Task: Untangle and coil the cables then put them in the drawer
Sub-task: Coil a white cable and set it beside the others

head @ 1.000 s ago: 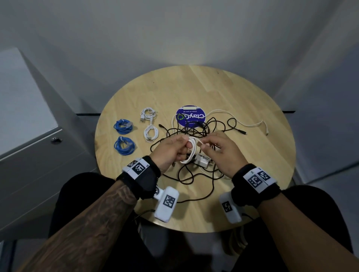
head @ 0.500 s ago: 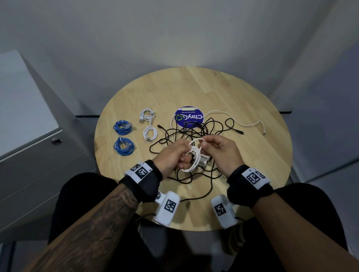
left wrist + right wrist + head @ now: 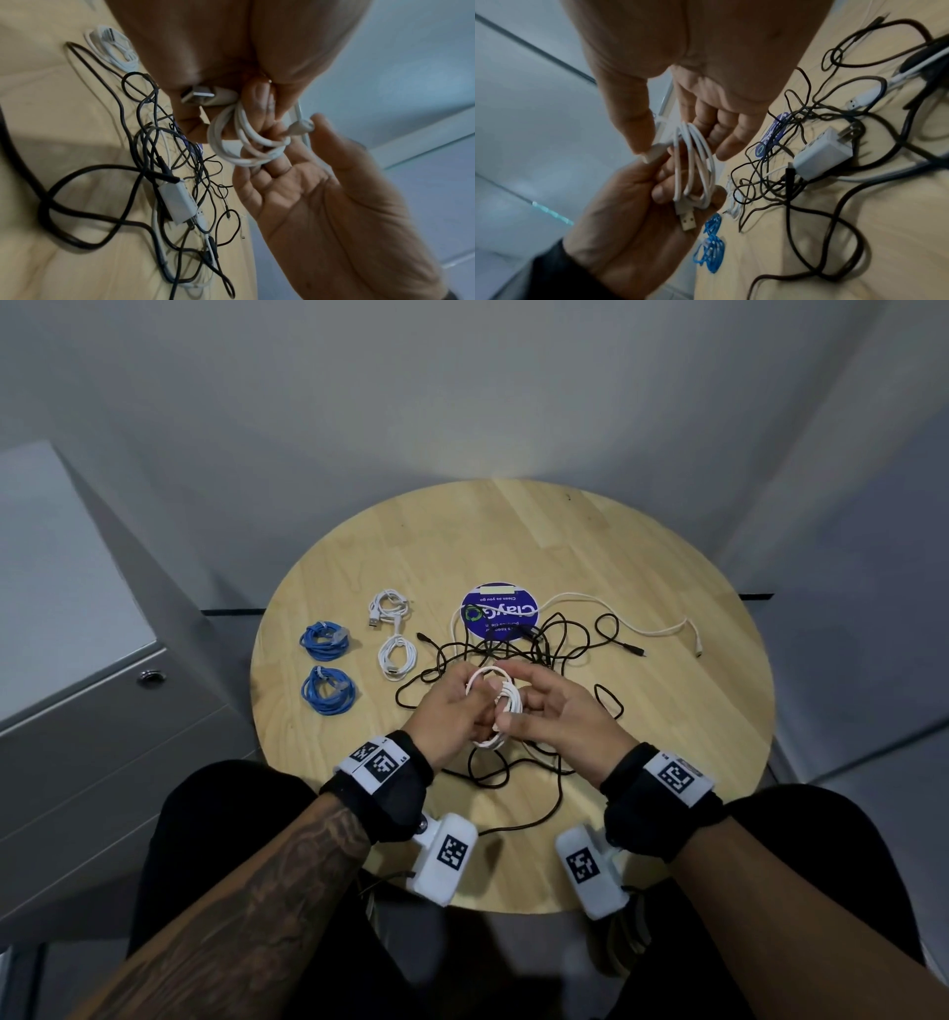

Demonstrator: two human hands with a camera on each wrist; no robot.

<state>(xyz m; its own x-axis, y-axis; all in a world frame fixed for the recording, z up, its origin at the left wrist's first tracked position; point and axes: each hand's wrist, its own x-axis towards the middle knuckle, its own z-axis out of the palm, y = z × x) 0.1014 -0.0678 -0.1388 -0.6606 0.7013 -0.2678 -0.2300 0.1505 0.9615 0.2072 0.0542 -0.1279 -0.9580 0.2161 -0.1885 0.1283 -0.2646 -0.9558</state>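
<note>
Both hands are up over the near middle of the round pale wooden table [image 3: 642, 567], and between them sits the coiled white USB cable [image 3: 495, 711]. The left hand [image 3: 452, 716] has its fingers curled round the lower end of the coil, with the silver USB plug [image 3: 686, 220] poking out toward the wrist. The right hand [image 3: 560, 716] is mostly spread, thumb and forefinger pinching the small white connector [image 3: 654, 154] at the coil's upper end. The loop's long axis runs away from the person. Beneath lies the tangle of black cables [image 3: 518, 654] with a white wall charger [image 3: 821, 154].
</note>
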